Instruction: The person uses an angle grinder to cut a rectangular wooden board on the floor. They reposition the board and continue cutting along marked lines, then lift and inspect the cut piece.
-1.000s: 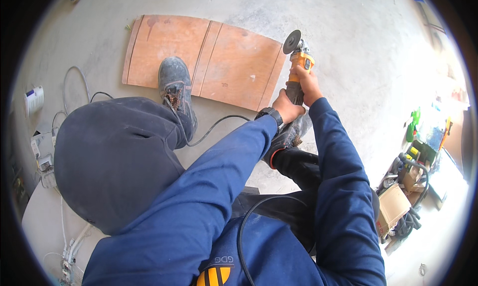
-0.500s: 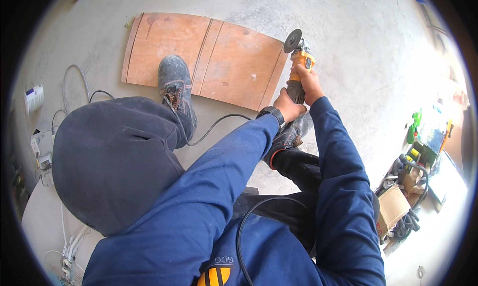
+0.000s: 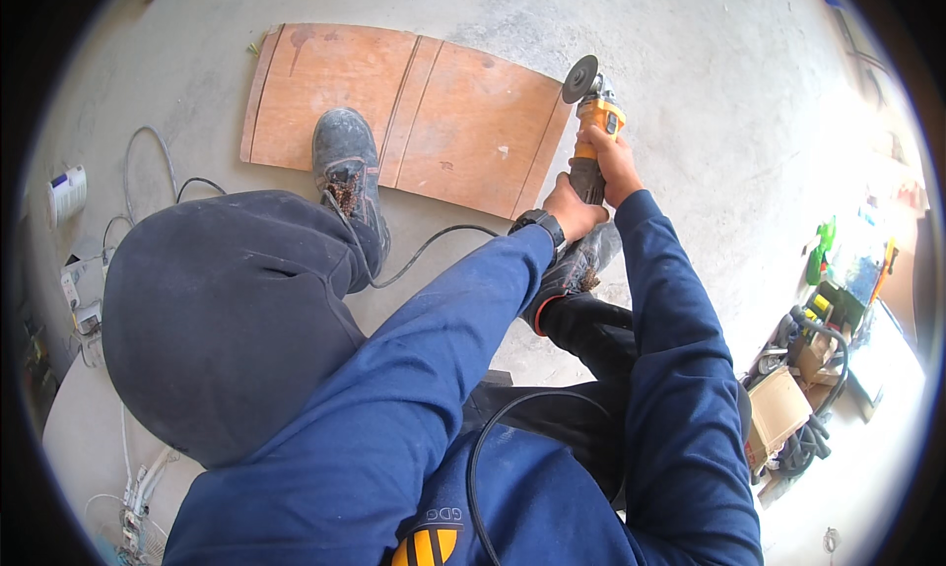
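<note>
Both my hands grip a yellow and black angle grinder (image 3: 597, 118) that points away from me. My left hand (image 3: 574, 209), with a black watch at the wrist, is closed round the dark rear handle. Further up, my right hand (image 3: 613, 164) wraps the yellow body. At the grinder's far end a dark cutting disc (image 3: 580, 79) stands just beyond the right end of a reddish-brown wooden board (image 3: 483, 123). I cannot tell whether the disc touches the board. My left shoe (image 3: 347, 157) rests on the board; the right shoe (image 3: 581, 261) is under my hands.
A black cord (image 3: 424, 246) runs across the floor near my left shoe. At the left lie a white can (image 3: 68, 194) and a power strip (image 3: 87, 315). Far right, a pile holds a cardboard box (image 3: 777, 413), a black hose (image 3: 841, 354) and a green spray-type bottle (image 3: 820, 251).
</note>
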A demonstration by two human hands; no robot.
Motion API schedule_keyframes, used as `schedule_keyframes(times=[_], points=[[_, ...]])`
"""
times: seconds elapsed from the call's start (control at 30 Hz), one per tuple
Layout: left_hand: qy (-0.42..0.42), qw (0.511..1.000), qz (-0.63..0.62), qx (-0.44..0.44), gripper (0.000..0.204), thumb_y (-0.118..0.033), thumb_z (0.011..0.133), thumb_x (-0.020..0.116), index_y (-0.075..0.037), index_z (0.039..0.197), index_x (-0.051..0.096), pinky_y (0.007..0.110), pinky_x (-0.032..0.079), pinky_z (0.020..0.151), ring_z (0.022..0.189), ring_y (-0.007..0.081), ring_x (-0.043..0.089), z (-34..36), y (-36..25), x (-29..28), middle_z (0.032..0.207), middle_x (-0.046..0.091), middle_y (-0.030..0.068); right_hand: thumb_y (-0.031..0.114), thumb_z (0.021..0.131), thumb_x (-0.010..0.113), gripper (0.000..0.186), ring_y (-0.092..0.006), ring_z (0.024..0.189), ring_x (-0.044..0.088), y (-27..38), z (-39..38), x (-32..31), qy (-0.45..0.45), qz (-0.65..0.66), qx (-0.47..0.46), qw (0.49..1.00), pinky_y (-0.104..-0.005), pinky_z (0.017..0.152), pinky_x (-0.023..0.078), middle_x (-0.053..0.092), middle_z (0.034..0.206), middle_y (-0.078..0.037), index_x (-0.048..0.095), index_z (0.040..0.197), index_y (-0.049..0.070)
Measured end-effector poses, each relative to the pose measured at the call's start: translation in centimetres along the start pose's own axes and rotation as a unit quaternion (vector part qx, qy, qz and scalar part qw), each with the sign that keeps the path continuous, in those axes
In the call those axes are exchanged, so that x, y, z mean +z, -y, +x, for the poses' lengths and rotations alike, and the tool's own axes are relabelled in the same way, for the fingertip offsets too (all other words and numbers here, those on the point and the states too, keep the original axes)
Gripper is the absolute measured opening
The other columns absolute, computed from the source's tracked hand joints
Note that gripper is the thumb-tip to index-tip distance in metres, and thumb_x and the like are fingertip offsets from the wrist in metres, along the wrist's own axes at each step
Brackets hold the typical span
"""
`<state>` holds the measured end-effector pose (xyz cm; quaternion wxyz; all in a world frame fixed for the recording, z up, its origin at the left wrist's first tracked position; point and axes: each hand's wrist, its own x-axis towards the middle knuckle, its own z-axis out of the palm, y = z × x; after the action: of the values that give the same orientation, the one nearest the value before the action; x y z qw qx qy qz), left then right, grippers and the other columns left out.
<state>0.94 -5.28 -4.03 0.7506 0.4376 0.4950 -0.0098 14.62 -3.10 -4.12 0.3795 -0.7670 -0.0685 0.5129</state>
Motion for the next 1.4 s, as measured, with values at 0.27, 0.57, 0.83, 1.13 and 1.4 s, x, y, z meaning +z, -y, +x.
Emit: schedule_keyframes(times=[0.27,0.57,0.83,1.13,1.4], points=[[-0.001,1.0,0.002,0.003,0.083,-0.022,0.074,0.085,0.008,0.137,0.04,0.04,0.051,0.106,0.126,0.0306,0.063,-0.07,-0.23,-0.1,0.131,0.062,0.0207,0.025,0.09,0.07,0.028,-0.0198,0.077,0.068,-0.04,0.13,-0.02,0.005,-0.001,-0.002,1.0,-0.0372,0.067,0.057,0.069,0.094,-0.008,0.07,0.109,0.004],[-0.002,1.0,-0.004,0.005,0.084,-0.021,0.074,0.086,0.008,0.137,0.038,0.039,0.051,0.106,0.126,0.0299,0.063,0.34,0.15,0.14,0.131,0.062,0.0207,0.026,0.091,0.07,0.029,-0.0199,0.078,0.069,-0.06,0.27,-0.16,0.008,-0.005,-0.002,1.0,-0.0372,0.067,0.058,0.07,0.094,-0.009,0.07,0.109,0.003],[-0.003,1.0,-0.009,0.017,0.082,-0.02,0.074,0.085,0.009,0.136,0.039,0.04,0.052,0.104,0.124,0.0297,0.064,0.44,0.43,0.35,0.128,0.062,0.0202,0.025,0.091,0.07,0.029,-0.0197,0.079,0.069,-0.25,0.34,-0.19,0.009,-0.003,-0.007,1.0,-0.037,0.068,0.058,0.07,0.095,-0.009,0.07,0.11,0.003],[-0.003,1.0,-0.011,0.01,0.082,-0.02,0.074,0.085,0.008,0.136,0.04,0.04,0.052,0.103,0.123,0.0306,0.064,0.06,0.11,0.25,0.128,0.062,0.0209,0.023,0.088,0.073,0.036,-0.0215,0.074,0.069,-0.04,0.17,-0.26,0.022,0.002,-0.005,1.0,-0.0375,0.067,0.06,0.066,0.095,-0.009,0.063,0.115,0.002],[-0.003,1.0,-0.008,0.005,0.083,-0.021,0.073,0.086,0.008,0.137,0.041,0.04,0.053,0.103,0.123,0.0304,0.065,-0.04,0.3,0.33,0.128,0.063,0.0202,0.026,0.09,0.071,0.029,-0.02,0.078,0.068,-0.46,0.21,-0.26,0.011,-0.012,-0.016,1.0,-0.0369,0.068,0.057,0.07,0.094,-0.009,0.071,0.108,0.003]])
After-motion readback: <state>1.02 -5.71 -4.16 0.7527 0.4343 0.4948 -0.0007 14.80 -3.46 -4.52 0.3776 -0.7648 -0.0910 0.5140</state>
